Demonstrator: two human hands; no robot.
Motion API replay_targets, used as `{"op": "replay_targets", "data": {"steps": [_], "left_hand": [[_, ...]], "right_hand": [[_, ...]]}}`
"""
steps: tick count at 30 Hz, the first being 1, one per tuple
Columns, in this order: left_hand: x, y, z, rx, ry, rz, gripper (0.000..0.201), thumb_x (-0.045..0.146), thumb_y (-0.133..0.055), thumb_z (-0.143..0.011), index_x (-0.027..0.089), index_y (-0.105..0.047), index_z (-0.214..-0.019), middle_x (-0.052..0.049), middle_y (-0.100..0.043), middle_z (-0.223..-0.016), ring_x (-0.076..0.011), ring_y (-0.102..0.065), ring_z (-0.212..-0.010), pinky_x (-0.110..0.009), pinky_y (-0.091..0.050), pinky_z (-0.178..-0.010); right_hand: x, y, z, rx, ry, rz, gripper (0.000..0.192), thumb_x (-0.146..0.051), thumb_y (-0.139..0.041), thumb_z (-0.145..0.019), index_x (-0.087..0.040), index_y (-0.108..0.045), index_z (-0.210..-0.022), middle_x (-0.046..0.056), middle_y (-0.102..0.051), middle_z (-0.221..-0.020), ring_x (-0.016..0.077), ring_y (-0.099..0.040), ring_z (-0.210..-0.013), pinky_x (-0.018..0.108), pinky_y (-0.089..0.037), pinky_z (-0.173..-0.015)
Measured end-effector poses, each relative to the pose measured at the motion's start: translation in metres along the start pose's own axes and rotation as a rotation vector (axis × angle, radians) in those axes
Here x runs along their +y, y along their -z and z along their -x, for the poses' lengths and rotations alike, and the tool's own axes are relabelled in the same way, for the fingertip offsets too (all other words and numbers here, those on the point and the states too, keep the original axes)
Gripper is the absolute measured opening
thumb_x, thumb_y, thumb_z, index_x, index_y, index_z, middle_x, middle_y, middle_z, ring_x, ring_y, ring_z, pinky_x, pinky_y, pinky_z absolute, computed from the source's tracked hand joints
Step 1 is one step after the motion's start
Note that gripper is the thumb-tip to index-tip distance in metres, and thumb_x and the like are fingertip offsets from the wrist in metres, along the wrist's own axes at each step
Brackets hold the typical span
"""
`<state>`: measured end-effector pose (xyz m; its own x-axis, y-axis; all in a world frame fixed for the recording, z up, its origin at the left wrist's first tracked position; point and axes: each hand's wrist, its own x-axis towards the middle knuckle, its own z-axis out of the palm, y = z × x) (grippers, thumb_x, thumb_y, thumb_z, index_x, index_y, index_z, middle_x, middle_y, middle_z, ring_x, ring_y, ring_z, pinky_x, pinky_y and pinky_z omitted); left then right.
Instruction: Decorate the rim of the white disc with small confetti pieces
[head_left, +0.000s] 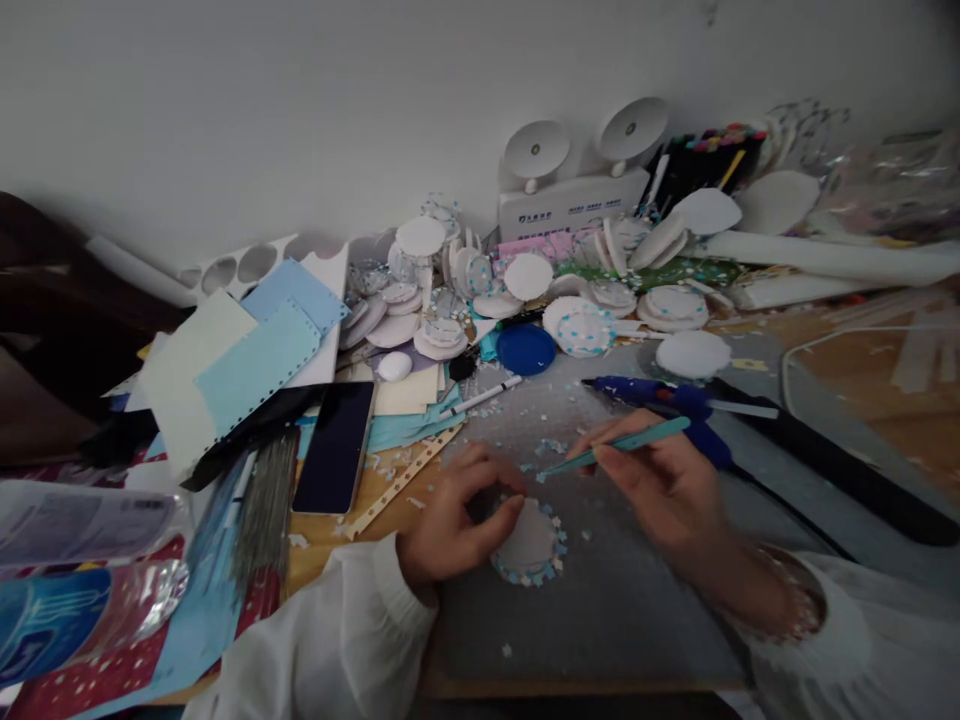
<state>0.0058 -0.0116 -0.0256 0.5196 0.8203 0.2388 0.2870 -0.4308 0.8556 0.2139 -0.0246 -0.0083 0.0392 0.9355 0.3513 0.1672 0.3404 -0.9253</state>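
Observation:
My left hand [469,510] is closed over the upper left edge of a white paper disc [529,545], its thumb and fingers hiding part of the rim. Small light-blue paper flowers line the visible edge of that disc, which lies on a grey mat [600,620]. To the right, my right hand [660,490] grips teal tweezers [622,440] like a pen. Their tips point down-left, above the disc, at a tiny blue paper flower [541,477]; I cannot make out whether they pinch it. More loose blue cut-outs [553,446] are scattered just beyond.
A blue glue gun [645,393] and its cable lie behind my right hand. Farther back are a blue round lid [526,350] and many white discs [420,237]. On the left are a phone [334,447], coloured paper sheets [259,355], wire stems [264,500] and a plastic bottle [82,610].

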Motion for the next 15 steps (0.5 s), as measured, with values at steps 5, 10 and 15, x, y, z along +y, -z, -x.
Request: {"op": "replay_targets", "data": {"steps": [5, 10, 15], "left_hand": [[-0.0028, -0.0017, 0.0016, 0.04, -0.006, 0.016, 0.011, 0.017, -0.056, -0.087, 0.014, -0.06, -0.078, -0.006, -0.058, -0.08, -0.0164, -0.055, -0.078, -0.028, -0.042, -0.071], [-0.0038, -0.0023, 0.0022, 0.058, 0.005, 0.046, 0.011, 0.017, -0.053, -0.09, 0.015, -0.056, -0.079, -0.005, -0.057, -0.08, -0.0157, -0.054, -0.078, -0.028, -0.042, -0.071], [-0.0053, -0.0034, 0.0025, 0.092, 0.01, 0.052, 0.01, 0.016, -0.053, -0.09, 0.016, -0.055, -0.081, -0.004, -0.056, -0.08, -0.0157, -0.053, -0.079, -0.028, -0.042, -0.071]], "right_hand": [[0.0025, 0.0002, 0.0015, 0.035, -0.069, -0.085, 0.014, -0.032, -0.061, -0.088, -0.023, -0.065, -0.078, 0.003, -0.065, -0.076, 0.0151, -0.063, -0.064, 0.028, -0.054, -0.057], [0.0053, 0.0035, 0.0042, 0.027, -0.117, -0.076, 0.011, -0.029, -0.059, -0.089, -0.023, -0.064, -0.081, 0.003, -0.065, -0.081, 0.0153, -0.065, -0.07, 0.027, -0.056, -0.059], [0.0046, 0.0024, 0.0041, 0.023, -0.121, -0.065, 0.011, -0.028, -0.059, -0.089, -0.023, -0.064, -0.08, 0.003, -0.066, -0.08, 0.0144, -0.065, -0.069, 0.026, -0.056, -0.06]]}}
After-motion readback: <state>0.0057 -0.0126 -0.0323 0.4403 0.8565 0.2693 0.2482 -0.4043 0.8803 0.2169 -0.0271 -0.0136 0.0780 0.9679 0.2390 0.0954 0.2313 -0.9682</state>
